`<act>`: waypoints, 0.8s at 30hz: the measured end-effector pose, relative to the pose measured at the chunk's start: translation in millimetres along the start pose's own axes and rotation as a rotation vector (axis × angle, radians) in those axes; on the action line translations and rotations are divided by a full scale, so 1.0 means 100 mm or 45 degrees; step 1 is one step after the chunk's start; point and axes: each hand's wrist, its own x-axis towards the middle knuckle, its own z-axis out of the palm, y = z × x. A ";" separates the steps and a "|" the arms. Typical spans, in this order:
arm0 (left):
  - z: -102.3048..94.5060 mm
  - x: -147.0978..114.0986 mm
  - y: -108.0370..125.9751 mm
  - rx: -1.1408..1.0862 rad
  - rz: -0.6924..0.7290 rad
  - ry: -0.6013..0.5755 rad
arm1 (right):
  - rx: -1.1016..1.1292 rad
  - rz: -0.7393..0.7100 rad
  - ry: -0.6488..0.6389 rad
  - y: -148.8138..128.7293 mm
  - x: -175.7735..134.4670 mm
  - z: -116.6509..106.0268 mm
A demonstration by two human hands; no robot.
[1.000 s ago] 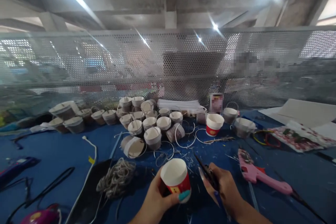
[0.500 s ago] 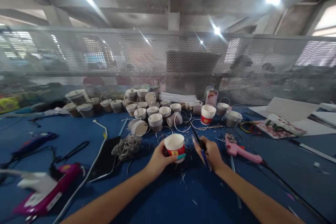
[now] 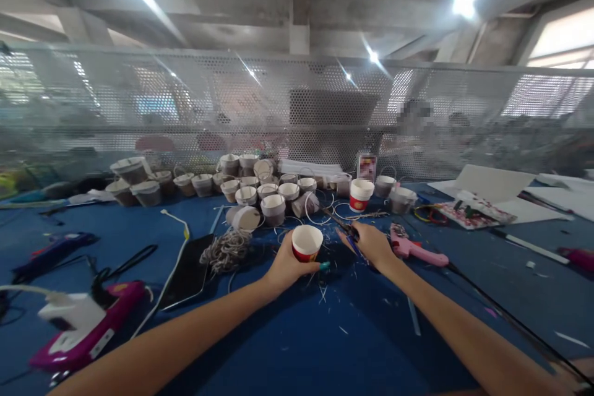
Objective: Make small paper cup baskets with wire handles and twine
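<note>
My left hand [image 3: 285,265] is wrapped round a red and white paper cup [image 3: 307,241], its open mouth facing up and toward me. To its right, my right hand [image 3: 371,244] is closed on a pair of scissors [image 3: 350,235] with dark blades and blue on the handle. The blades point away and to the left, toward white rings [image 3: 320,210] on the table; they are apart from the cup. Behind my hands stands a second red and white paper cup [image 3: 361,195]. Many small grey-wrapped pails [image 3: 273,210] are grouped further back, some lying on their sides.
Left of my hands lie a bundle of grey cord [image 3: 227,252], a black phone [image 3: 185,278] and a magenta power strip [image 3: 106,328]. A pink glue gun [image 3: 420,252] rests at right, its cable trailing forward. A perforated metal screen [image 3: 260,105] stands behind the blue table [image 3: 297,346].
My right hand has tipped the scissors lower and further to the left. The cup in my left hand has moved slightly away from me. The whole view has shifted a little.
</note>
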 end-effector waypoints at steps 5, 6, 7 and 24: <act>-0.04 0.01 -0.03 -0.168 -0.027 -0.120 | 0.018 0.063 -0.059 -0.02 -0.03 0.05; -0.05 0.01 -0.03 -0.171 -0.027 -0.099 | 0.024 0.064 -0.073 -0.03 -0.04 0.05; -0.05 0.02 -0.04 -0.164 -0.029 -0.066 | 0.030 0.061 -0.086 -0.04 -0.04 0.04; 0.01 0.04 -0.17 0.083 0.053 0.155 | -0.153 -0.137 -0.324 -0.13 -0.12 -0.31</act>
